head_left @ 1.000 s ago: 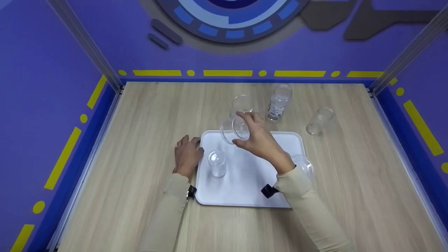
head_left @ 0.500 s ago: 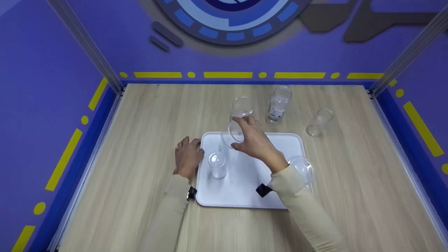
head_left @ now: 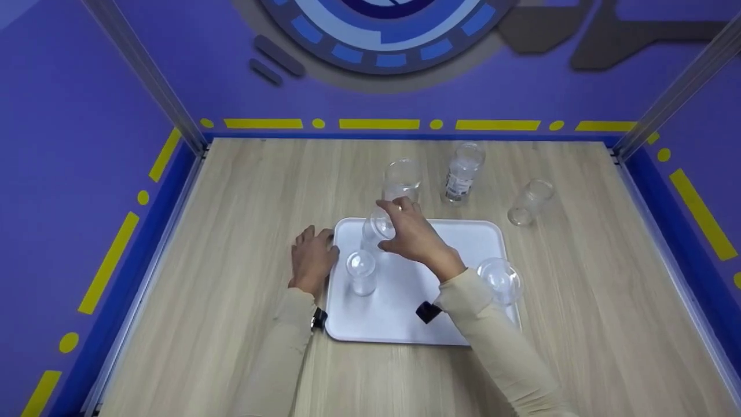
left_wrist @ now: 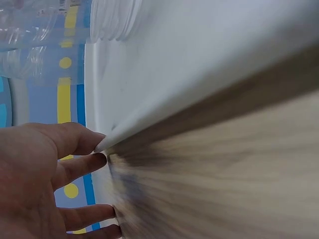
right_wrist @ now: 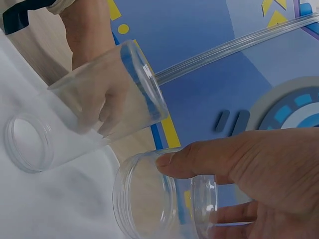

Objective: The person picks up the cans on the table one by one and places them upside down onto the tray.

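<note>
My right hand (head_left: pixel 412 234) holds a clear wide-mouthed jar (right_wrist: pixel 144 199) between thumb and fingers, over the far left part of the white tray (head_left: pixel 399 315). In the right wrist view its threaded rim points toward the tray. On the tray's left side stands another clear jar (head_left: pixel 363 281), its threaded mouth down on the tray (right_wrist: pixel 30 142). My left hand (head_left: pixel 312 260) is at the tray's left edge; in the left wrist view its thumb and forefinger pinch the rim. Whether the held jar touches the tray cannot be told.
Behind the tray stand a clear jar (head_left: pixel 402 176) and a labelled clear bottle (head_left: pixel 462 174). Further right is a clear, narrower jar (head_left: pixel 531 201). A clear round container (head_left: pixel 500 281) sits at the tray's right edge. Blue walls (head_left: pixel 370 104) enclose the wooden table (head_left: pixel 260 174).
My right hand has moved left and slightly nearer, bringing the held jar close behind the standing one. The left hand has stayed at the tray's edge.
</note>
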The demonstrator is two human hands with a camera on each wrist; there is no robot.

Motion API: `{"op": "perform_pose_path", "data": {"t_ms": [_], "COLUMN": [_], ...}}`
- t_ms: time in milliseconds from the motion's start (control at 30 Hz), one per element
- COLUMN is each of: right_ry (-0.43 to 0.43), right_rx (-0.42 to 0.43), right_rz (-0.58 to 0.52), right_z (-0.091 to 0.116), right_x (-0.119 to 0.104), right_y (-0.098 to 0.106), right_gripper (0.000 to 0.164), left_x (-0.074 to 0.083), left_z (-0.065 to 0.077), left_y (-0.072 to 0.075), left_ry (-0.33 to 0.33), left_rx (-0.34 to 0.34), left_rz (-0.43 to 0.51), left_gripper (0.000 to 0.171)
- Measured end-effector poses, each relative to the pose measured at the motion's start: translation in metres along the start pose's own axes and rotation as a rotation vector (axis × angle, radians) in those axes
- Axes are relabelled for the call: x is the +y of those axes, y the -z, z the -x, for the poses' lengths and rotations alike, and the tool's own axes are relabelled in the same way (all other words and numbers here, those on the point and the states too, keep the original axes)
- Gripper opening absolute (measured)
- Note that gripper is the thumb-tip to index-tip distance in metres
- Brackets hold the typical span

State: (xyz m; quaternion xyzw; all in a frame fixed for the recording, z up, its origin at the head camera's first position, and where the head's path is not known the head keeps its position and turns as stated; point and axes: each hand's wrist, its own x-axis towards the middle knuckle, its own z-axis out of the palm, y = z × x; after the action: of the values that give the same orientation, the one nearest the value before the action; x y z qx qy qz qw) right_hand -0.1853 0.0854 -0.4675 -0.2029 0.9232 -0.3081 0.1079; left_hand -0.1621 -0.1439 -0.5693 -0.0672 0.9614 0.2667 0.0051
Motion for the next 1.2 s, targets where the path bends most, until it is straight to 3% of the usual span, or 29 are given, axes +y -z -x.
{"op": "perform_pose_path", "data": {"t_ms": [867,1200], "right_ry": [0.040,0.004], "right_rx": [-0.029,-0.067], "right_rz": [0.138,0.161], "right_z": [-0.012,-0.013], "right_x": [0.001,0.000], "right_y": [-0.022,-0.027], "right_gripper": [0.087,0.089], "left_x": [0.000,0.000], "left_z": [0.000,0.002], "left_y": [-0.001,0.000], "left_ry": [-0.019,-0.033], "left_rx": [0.036,0.035], "left_rz": [0.003,0.022], "left_gripper": [0.040,0.038]}}
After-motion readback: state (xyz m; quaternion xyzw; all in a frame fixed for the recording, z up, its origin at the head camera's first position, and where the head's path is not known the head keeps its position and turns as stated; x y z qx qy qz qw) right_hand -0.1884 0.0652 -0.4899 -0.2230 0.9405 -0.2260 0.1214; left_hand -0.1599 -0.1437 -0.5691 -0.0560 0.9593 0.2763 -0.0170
